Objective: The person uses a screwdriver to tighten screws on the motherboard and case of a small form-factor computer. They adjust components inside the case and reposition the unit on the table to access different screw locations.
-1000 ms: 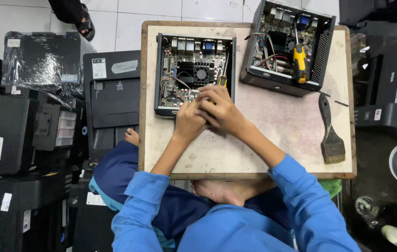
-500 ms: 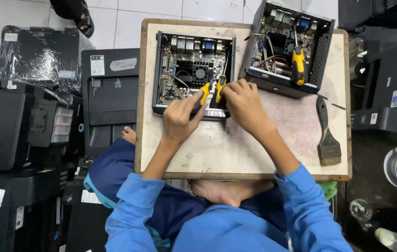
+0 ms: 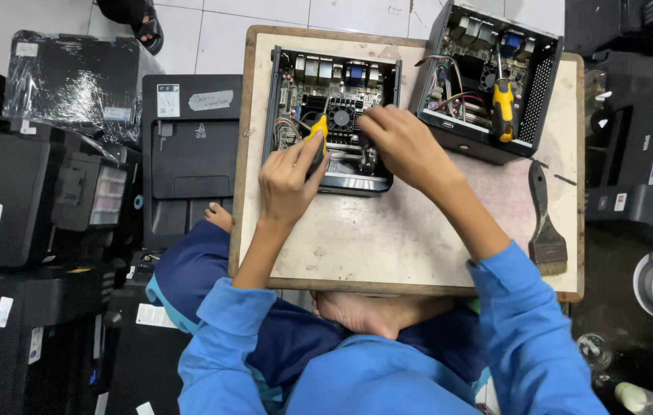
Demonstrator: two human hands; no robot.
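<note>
Head view: two hands worked inside an opened small computer case at the table's far edge.

The left hand (image 3: 290,178) was closed around a yellow-handled screwdriver (image 3: 316,132), its tip down among the parts of the open case (image 3: 333,115); the right hand (image 3: 399,146) rested curled on the board beside the fan, and I could not tell whether it pinched anything. The cover was already off and the board still sat inside, so the work looked about midway. A second open case (image 3: 488,73) stood at the far right corner with another screwdriver (image 3: 504,109) lying in it, and a brush (image 3: 545,223) lay near the right edge. The wooden table (image 3: 388,238) was worn and stained, set low over a tiled floor (image 3: 219,34), crowded round with black printers (image 3: 188,150).
</note>
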